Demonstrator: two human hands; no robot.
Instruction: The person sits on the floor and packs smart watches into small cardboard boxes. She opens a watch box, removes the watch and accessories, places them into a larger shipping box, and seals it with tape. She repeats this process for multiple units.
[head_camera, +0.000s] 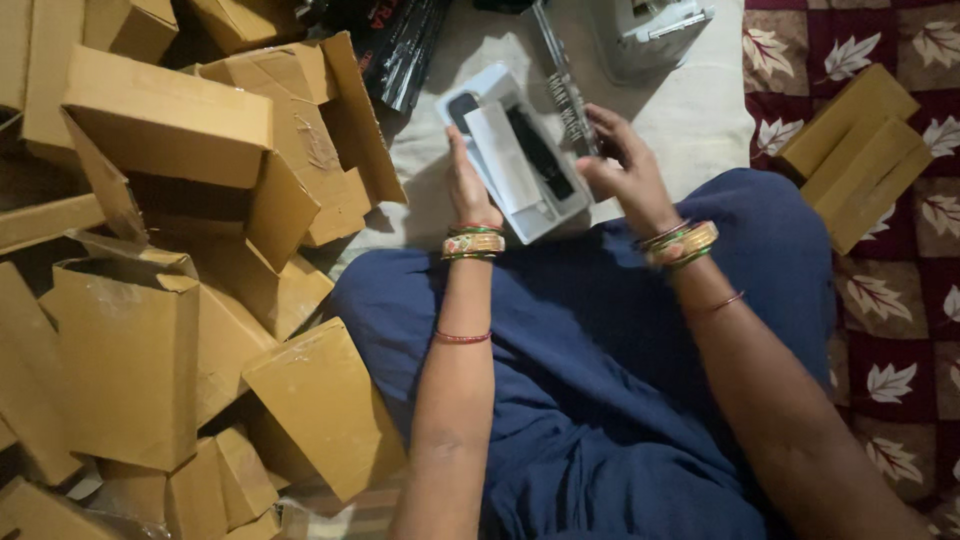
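We held the white box from below with our left hand, keeping it steady, while our right hand gripped its black lid.

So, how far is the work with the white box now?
Done: the white box is open, with a black strap-like item and a white sheet inside. In hand: the left hand supports it and the right hand holds its dark sleeve. Left: many brown cartons lie open alongside.

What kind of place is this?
Probably a home packing spot on the floor: a heap of cardboard boxes, a leaf-print blanket, and both hands holding an open white box.
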